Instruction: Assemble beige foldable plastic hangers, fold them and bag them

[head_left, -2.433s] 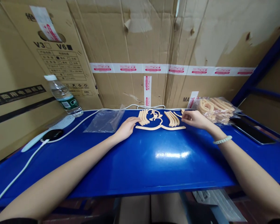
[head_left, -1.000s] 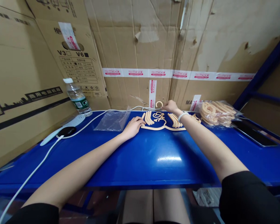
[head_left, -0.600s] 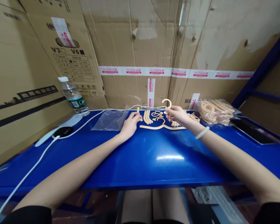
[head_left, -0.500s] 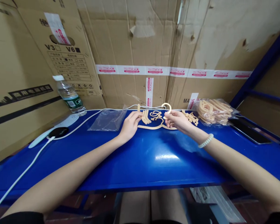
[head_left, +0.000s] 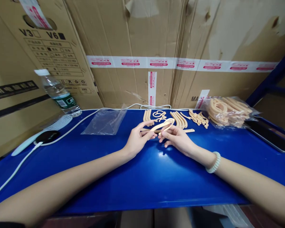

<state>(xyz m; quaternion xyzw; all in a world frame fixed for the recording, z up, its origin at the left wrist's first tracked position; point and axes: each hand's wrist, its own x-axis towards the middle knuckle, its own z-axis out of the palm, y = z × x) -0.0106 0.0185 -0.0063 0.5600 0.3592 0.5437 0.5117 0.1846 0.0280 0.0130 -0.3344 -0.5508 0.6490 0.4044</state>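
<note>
My left hand point(head_left: 136, 141) is closed on a curved beige hanger arm point(head_left: 156, 126), lifted above the table. In my right hand point(head_left: 181, 141) a beige hanger hook point(head_left: 170, 121) is pinched, its end meeting the arm between both hands. Whether the two are joined I cannot tell. Behind my hands lies a hanger point(head_left: 190, 130), mostly hidden by them. Farther back are a row of hanger arms point(head_left: 147, 116), loose hooks point(head_left: 158, 113), a second row of arms point(head_left: 178, 119) and a pile of small beige connectors point(head_left: 199, 117).
A clear bag of beige hanger parts point(head_left: 228, 110) and a dark phone point(head_left: 270, 134) lie at the right. On the left stand a water bottle point(head_left: 61, 95), a flat plastic bag point(head_left: 102, 123), a pale blue brush point(head_left: 23, 146) and a black cabled puck point(head_left: 47, 136). Cardboard point(head_left: 128, 38) walls the back.
Both hands have come closer together and nearer to me. The hook has tipped down from upright to meet the arm in my left hand. The view has shifted slightly.
</note>
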